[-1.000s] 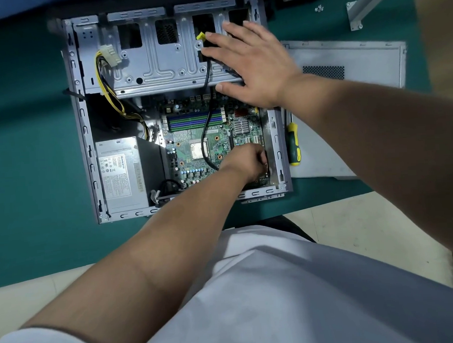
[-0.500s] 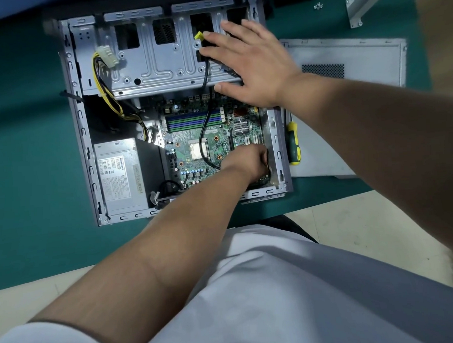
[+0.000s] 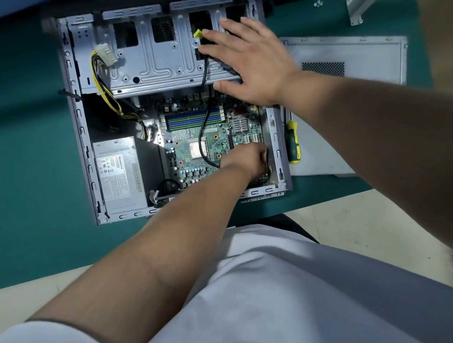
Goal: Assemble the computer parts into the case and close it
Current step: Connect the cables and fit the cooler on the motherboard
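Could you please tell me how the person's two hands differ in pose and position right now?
The right hand lies flat, fingers spread, on the drive cage; the left hand is curled, fingers hidden, low by the case wall. The right sits at the case's far end, the left over the motherboard. Both reach into the open case.

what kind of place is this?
Probably a computer repair or assembly bench: an open computer case on a green mat, a screwdriver beside it, loose screws nearby.
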The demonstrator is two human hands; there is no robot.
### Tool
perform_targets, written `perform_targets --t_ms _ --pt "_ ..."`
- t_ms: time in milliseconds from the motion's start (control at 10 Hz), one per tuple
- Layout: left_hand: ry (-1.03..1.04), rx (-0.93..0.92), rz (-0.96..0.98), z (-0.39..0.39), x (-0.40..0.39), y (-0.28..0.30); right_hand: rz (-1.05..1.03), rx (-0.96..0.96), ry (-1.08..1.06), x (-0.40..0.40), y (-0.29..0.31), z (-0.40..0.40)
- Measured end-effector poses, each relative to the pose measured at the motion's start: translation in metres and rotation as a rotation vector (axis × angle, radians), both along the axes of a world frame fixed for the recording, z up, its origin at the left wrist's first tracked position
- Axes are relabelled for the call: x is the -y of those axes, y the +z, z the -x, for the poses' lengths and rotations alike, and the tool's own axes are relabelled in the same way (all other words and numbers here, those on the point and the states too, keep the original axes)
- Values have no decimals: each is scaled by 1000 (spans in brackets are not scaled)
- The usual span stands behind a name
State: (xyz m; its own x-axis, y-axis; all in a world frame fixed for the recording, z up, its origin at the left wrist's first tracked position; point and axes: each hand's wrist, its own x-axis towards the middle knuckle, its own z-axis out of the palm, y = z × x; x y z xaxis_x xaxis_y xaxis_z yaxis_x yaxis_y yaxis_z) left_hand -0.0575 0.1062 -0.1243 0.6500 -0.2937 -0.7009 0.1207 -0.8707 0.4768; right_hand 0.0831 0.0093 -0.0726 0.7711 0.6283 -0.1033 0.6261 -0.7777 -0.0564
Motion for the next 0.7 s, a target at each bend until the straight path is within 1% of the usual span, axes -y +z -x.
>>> perform_targets --t_ms 300,700 --pt "-19 -28 25 -3 -2 0 -4 2 -1 0 0 0" --pt "-6 -33 -56 -5 11 5 1 3 -2 0 0 0"
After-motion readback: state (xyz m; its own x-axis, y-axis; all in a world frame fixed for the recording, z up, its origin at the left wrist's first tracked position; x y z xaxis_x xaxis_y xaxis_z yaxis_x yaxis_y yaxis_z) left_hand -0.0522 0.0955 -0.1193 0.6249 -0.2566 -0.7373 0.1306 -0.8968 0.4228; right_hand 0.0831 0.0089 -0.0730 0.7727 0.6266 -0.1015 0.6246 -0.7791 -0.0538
